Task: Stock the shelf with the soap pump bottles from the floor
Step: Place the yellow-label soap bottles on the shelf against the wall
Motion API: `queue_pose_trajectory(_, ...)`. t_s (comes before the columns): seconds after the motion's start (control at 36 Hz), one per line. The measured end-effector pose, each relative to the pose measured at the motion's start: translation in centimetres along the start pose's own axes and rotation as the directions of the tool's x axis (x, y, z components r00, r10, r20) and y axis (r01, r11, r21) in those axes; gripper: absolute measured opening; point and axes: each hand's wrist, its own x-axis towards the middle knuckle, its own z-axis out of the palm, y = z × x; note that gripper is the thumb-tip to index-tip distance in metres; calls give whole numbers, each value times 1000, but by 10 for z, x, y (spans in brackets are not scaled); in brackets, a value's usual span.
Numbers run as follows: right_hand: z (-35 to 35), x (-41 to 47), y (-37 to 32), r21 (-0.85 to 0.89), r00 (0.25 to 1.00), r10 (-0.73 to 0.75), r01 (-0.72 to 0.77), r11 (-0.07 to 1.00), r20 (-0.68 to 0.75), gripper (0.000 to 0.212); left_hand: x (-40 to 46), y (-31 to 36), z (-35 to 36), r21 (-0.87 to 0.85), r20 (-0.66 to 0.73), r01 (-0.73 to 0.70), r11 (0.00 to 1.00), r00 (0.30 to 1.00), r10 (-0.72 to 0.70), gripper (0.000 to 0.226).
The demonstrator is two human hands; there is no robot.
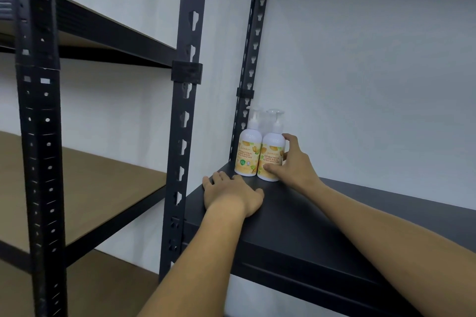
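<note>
Right hand fingers wrap the right soap pump bottle, thumb across its label; it stands touching the left bottle (both upright) in the black shelf's back-left corner. Left hand lies flat, fingers spread, nearby.

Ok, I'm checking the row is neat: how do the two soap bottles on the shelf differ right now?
The right bottle is gripped by the right hand; the left bottle stands free, with the left hand flat on the black shelf in front of it. The left bottle sits nearer the corner post. Both are upright, side by side, with matching white bodies, orange labels and pumps.
</note>
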Motion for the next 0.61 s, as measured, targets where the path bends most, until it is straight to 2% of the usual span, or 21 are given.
queue_pose_trajectory(0.5,-1,-6,-1,-94,1000,16,-14,995,19,94,1,-1,2,-2,-19,-5,1000,1000,5,76)
queue_pose_trajectory(0.61,-3,-11,-4,-78,998,46,-43,996,39,107,1,-1,2,-5,-30,-8,1000,1000,8,75)
